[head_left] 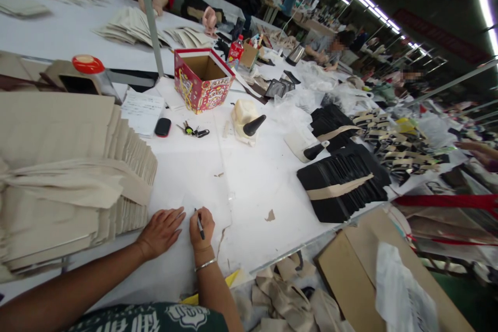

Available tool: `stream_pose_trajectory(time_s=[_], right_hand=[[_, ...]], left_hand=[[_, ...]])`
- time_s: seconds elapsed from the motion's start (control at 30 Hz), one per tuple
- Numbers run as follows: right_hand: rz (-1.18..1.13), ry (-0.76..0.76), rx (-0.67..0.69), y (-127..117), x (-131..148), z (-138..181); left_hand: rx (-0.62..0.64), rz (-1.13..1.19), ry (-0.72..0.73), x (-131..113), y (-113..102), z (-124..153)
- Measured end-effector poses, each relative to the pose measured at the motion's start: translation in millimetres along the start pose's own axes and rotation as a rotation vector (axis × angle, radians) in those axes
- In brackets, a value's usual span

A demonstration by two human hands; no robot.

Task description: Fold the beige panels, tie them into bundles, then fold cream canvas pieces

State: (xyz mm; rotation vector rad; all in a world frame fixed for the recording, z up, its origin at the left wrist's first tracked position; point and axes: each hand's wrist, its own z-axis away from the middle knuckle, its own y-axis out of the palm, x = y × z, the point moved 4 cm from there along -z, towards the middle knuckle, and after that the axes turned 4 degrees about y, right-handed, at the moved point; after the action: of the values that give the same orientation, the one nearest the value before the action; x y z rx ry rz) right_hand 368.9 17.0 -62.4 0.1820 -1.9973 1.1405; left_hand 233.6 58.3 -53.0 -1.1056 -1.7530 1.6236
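My right hand (202,229) is closed around a dark pen (199,225), its tip resting toward a small pale slip of paper (191,201) on the white table (257,181). To the left, my left hand (162,231) lies flat with fingers stretched out, near the slip's lower edge; whether it presses on the paper I cannot tell. Close beside that hand stands a large stack of beige fabric pieces (132,166), tied with a beige strip. Any writing on the slip is too faint to make out.
Keys (193,130), a black oval device (163,127), a written sheet (143,112) and a red patterned box (204,83) lie farther back. At right sit bundled black pieces (338,179). A cardboard box (358,270) stands below the table edge. Another person in red works across the table.
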Motion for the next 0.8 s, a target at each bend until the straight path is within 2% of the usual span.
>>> stream_pose_trajectory(time_s=[0.13,0.3,0.53,0.67,0.8], right_hand=[[-0.029,-0.004,0.027,-4,-1,0],[-0.049,0.075,0.009,-9,-2,-2],[-0.036,0.024,0.016,-13,-1,0],[-0.107,0.094,-0.018,-21,-6,-1],[-0.044,0.1,-0.012,-19,-7,-4]], left_hand=[[0.005,0.001,0.012,-1,-1,0],[0.006,-0.007,0.006,0,-2,0],[-0.029,-0.001,0.011,-1,1,0],[-0.044,0.006,0.009,-1,-1,0],[-0.016,0.003,0.0,-1,-4,-2]])
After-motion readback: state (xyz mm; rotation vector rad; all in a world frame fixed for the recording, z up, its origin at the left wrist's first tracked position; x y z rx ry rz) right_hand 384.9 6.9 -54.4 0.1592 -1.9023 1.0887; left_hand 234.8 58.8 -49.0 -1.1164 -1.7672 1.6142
